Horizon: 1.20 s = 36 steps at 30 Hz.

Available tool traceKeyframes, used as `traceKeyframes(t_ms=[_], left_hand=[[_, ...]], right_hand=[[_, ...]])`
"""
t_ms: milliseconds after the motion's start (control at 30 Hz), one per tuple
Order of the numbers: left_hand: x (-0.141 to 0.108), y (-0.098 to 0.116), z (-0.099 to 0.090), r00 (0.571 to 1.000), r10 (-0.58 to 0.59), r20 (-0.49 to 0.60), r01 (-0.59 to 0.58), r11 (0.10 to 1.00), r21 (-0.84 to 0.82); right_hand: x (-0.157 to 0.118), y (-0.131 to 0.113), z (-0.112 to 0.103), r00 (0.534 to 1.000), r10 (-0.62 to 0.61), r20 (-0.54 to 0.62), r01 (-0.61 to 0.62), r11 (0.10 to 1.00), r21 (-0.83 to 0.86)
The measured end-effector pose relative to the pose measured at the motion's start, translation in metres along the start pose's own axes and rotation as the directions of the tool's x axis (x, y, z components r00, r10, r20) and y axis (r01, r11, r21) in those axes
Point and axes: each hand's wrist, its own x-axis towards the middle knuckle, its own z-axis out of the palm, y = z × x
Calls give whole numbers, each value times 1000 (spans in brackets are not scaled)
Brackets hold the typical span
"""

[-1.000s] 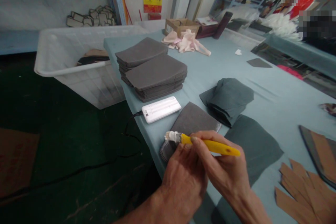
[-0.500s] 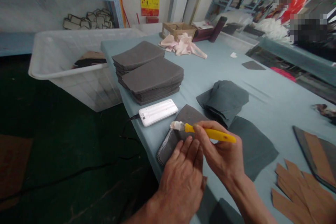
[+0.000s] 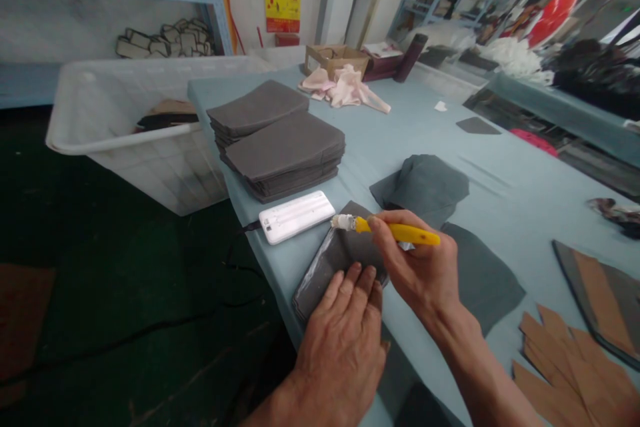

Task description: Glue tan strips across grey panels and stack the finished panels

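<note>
Fingers [image 3: 353, 283] on gray sheet [image 3: 335, 259] — blue table [image 3: 425, 123], shelved workshop [image 3: 333, 3].

Stacked fabric panels [image 3: 285, 150] on the cloth-covered worktable [image 3: 400, 140], power bank [image 3: 295, 217] just in front of them, plastic bin [image 3: 150, 173] left of the table, cardboard box [image 3: 335, 57] at far end.

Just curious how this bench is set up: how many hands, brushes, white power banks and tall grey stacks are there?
Hands, left and right: 2
Brush: 1
Power bank: 1
Grey stacks: 2
Total: 6
</note>
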Motion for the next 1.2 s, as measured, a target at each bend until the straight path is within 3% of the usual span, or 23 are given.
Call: traceKeyframes(t_ms=[200, 400, 600, 767, 1200], left_hand=[[0, 1, 2, 1000, -18, 3, 18, 1000, 0], [-1, -1, -1, 1000, 10, -9, -10, 1000, 7], [-1, -1, 0, 1000, 5, -20, -5, 1000, 20], [-4, -1, 2, 1000, 3, -14, -2, 1000, 13], [-3, -2, 0, 1000, 3, -13, -3, 1000, 25]], right_hand=[[0, 3, -3, 997, 20, 72, -25, 997, 73], [13, 20, 2, 996, 91, -22, -91, 995, 28], [13, 16, 0, 998, 54, 17, -55, 998, 7], [22, 28, 1, 993, 105, -47, -106, 994, -9], [32, 35, 6, 986, 162, -48, -161, 987, 7]])
